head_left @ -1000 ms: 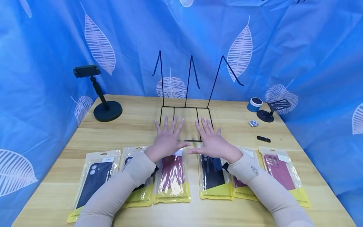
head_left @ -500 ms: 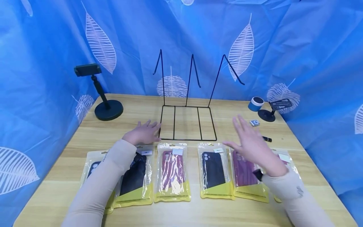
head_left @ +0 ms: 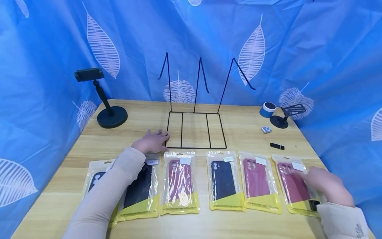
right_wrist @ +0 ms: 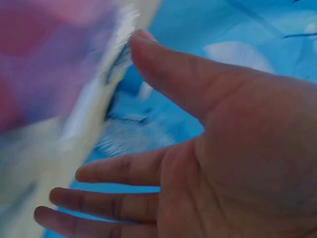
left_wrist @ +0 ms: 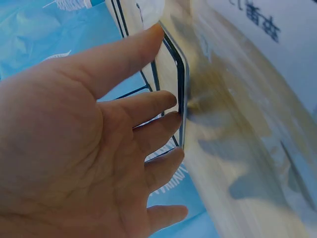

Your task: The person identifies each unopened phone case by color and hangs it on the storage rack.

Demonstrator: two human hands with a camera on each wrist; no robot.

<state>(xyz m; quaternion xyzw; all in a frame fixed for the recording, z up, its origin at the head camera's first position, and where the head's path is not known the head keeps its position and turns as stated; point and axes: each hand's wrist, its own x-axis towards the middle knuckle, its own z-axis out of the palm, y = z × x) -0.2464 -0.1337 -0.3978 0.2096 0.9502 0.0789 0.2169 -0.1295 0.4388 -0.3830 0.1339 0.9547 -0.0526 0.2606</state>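
Steadying the black wire display rack (head_left: 194, 129) w/ our flat, spread left hand (head_left: 152, 141) at its near-left corner; right hand (head_left: 326, 186), fingers relaxed, rests atop the rightmost clear-bagged maroon phone case (head_left: 295, 184) on the tabletop (head_left: 247, 132). Next, we reckon: pinch bag, lift.

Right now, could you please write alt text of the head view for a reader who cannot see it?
The left hand touches the black wire rack's base while the right hand rests open on the rightmost maroon phone case in a clear packet. Six packeted cases lie in a row on the light wooden table, before blue leaf-print cloth.
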